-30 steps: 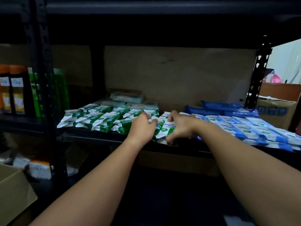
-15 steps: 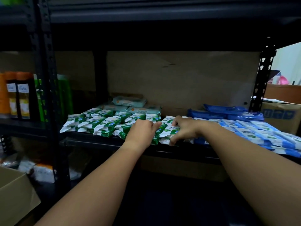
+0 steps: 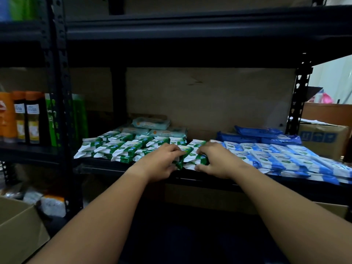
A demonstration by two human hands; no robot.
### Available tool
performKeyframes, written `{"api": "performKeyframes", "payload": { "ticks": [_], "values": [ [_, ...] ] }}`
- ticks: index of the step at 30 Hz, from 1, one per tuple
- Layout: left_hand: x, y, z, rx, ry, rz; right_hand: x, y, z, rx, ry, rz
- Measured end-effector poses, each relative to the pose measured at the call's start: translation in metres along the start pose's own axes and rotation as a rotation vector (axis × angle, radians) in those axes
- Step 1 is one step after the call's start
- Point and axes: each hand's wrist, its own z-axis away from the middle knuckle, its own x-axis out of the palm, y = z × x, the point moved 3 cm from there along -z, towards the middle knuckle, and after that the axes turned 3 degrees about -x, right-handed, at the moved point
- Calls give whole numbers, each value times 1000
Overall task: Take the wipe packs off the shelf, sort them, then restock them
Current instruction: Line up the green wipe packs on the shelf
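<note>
Rows of green and white wipe packs (image 3: pixel 122 147) lie on the left half of the dark shelf (image 3: pixel 133 167). Blue and white wipe packs (image 3: pixel 282 159) fill the right half. Pale teal packs (image 3: pixel 150 123) are stacked at the back, dark blue packs (image 3: pixel 257 133) at the back right. My left hand (image 3: pixel 160 161) and my right hand (image 3: pixel 217 161) meet at the shelf's front middle. Both curl their fingers round a small bunch of green packs (image 3: pixel 190 156), the left gripping its left side, the right its right side.
Orange, dark and green bottles (image 3: pixel 28 121) stand on the neighbouring shelf to the left, behind a black upright post (image 3: pixel 61 92). An open cardboard box (image 3: pixel 17 225) sits at the lower left. Another carton (image 3: pixel 323 138) stands right of the shelf frame. A shelf board hangs close above.
Both hands have stayed on the green packs at the shelf's front. The view has tilted upward a little, and the bunch between the hands looks pressed closer together.
</note>
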Motion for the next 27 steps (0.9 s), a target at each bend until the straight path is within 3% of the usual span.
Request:
{"api": "performKeyframes", "payload": {
  "ticks": [16, 27],
  "values": [
    [-31, 4, 24, -130, 31, -85, -22, -49, 2, 14, 11, 61],
    [-112, -131, 60, -574, 21, -70, -22, -134, -108, -2, -25, -206]
  ]
}}
